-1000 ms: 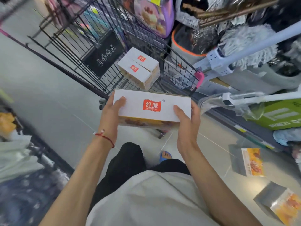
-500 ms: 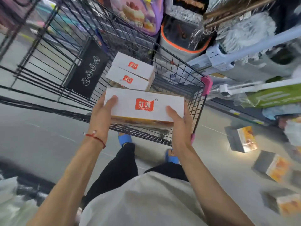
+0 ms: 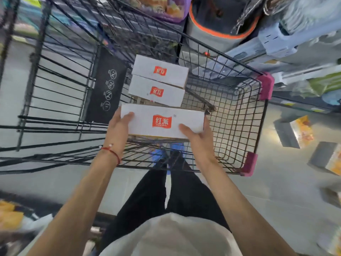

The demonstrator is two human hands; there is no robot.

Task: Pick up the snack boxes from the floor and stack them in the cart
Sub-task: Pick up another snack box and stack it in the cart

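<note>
Holding snack box (image 3: pixel 162 122) above cart (image 3: pixel 239 126); bare mesh to its right.

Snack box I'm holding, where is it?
Head view, centre: the held snack box is over the cart's near end, beside two boxes inside, between left hand and right hand.

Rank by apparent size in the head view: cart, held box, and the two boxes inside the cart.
1. Cart.
2. Held box, though nearness enlarges it.
3. Far box and near box inside: alike, unranked.
</note>
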